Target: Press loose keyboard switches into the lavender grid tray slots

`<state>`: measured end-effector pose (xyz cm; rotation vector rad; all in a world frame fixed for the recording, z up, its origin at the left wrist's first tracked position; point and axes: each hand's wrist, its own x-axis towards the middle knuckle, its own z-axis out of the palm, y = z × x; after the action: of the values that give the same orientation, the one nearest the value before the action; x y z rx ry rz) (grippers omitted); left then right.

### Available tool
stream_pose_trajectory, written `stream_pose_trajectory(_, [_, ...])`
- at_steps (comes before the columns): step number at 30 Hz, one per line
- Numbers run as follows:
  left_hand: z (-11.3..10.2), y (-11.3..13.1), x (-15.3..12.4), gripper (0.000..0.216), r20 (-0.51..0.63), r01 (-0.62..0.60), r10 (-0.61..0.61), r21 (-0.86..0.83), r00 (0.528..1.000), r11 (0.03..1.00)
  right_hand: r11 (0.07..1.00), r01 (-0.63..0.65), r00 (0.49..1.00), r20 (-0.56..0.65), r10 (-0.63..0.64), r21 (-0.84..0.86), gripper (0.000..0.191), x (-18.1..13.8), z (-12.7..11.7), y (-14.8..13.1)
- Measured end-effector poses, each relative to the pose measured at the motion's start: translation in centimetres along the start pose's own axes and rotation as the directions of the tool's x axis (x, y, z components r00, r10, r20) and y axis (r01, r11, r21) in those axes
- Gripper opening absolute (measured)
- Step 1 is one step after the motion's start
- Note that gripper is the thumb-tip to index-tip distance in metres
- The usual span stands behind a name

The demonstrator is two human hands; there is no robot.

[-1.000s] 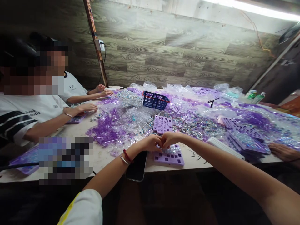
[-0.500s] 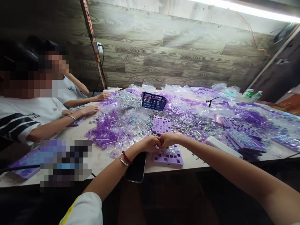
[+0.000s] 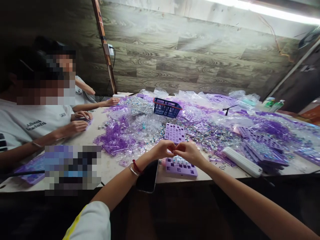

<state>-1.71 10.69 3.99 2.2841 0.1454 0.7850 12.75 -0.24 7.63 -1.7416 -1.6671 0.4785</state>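
Note:
Fingertip to fingertip, my left hand [image 3: 163, 149] and my right hand [image 3: 188, 153] meet above a purple plate with square holes [image 3: 181, 170]. Both are closed in a pinch, and whatever lies between the fingers is too small or hidden to make out. Clear square pieces [image 3: 180, 160] fill part of that plate just under my hands. Behind my fingers lies a second purple holed plate [image 3: 174, 132]. A dark phone [image 3: 147, 178] rests at the table edge, partly under my left wrist.
A heap of clear and purple plastic pieces [image 3: 132, 128] spreads across the table. A blue basket [image 3: 167, 108] stands in it. To the right are a white oblong device [image 3: 242, 161] and stacked purple plates [image 3: 266, 151]. Two co-workers sit at left, one co-worker's hand [image 3: 78, 126] at a purple piece.
My right hand has turned and its wrist has swung lower and outward, uncovering more of the white device. The view has shifted slightly. The nearer co-worker's hands have moved closer to their body.

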Motion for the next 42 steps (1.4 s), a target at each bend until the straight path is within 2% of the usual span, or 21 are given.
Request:
stream_pose_trajectory(2, [0.4,-0.1,0.0,0.009,-0.033,-0.027,0.028,0.029,0.999,0.999,0.993,-0.047,0.999,0.009,0.047,0.107,0.017,0.0,0.3,0.2])
stream_pose_trajectory(5, [0.8,-0.3,-0.1,0.013,-0.046,-0.055,0.06,0.089,0.997,0.995,0.952,-0.108,0.993,0.085,0.087,0.287,0.02,0.2,0.4,0.8])
stream_pose_trajectory(8, [0.8,-0.5,-0.1,0.016,0.005,-0.045,0.044,0.089,0.999,0.995,0.95,-0.11,0.992,0.099,0.084,0.291,0.019,0.0,0.6,1.6])
stream_pose_trajectory(10, [0.5,-0.7,-0.2,0.019,0.094,-0.03,0.024,0.063,0.995,0.998,0.985,-0.019,0.999,0.047,0.012,0.171,0.017,-0.3,0.8,2.1])
stream_pose_trajectory(12, [0.1,-0.8,-0.2,0.026,0.172,-0.027,0.01,0.093,0.985,0.995,0.992,0.126,0.992,0.009,-0.126,-0.008,0.013,-0.8,1.2,2.6])
stream_pose_trajectory(15, [-0.3,-1.0,-0.4,0.034,0.235,-0.029,-0.017,0.19,0.972,0.981,0.918,0.334,0.942,0.037,-0.334,-0.213,0.007,-1.6,1.9,2.9])
stream_pose_trajectory(18, [-0.5,-1.2,-0.6,0.027,0.306,-0.027,-0.028,0.174,0.952,0.984,0.849,0.466,0.883,0.063,-0.466,-0.248,0.006,-2.1,2.4,3.2])
stream_pose_trajectory(20, [-0.5,-1.3,-0.6,0.022,0.334,-0.037,-0.014,0.144,0.943,0.989,0.831,0.505,0.861,0.067,-0.504,-0.233,0.008,-2.2,2.6,3.3])
stream_pose_trajectory(27, [-0.5,-1.3,-0.5,0.026,0.35,-0.025,-0.022,0.13,0.937,0.991,0.878,0.44,0.893,-0.009,-0.45,-0.19,0.017,-2.6,2.5,3.7])
stream_pose_trajectory(33, [-0.6,-0.8,-0.4,0.022,0.35,-0.029,-0.009,0.102,0.937,0.994,0.864,0.472,0.871,-0.055,-0.488,-0.176,0.006,-2.5,3.1,4.1])
stream_pose_trajectory(38, [-0.7,-0.5,-0.4,0.022,0.354,-0.023,-0.02,0.115,0.935,0.993,0.851,0.508,0.852,-0.065,-0.519,-0.134,0.009,-2.4,3.1,4.3])
stream_pose_trajectory(42, [-0.8,-0.2,-0.3,0.023,0.355,-0.005,-0.036,0.114,0.934,0.993,0.864,0.487,0.867,-0.045,-0.496,-0.124,0.009,-2.3,3.0,4.6])
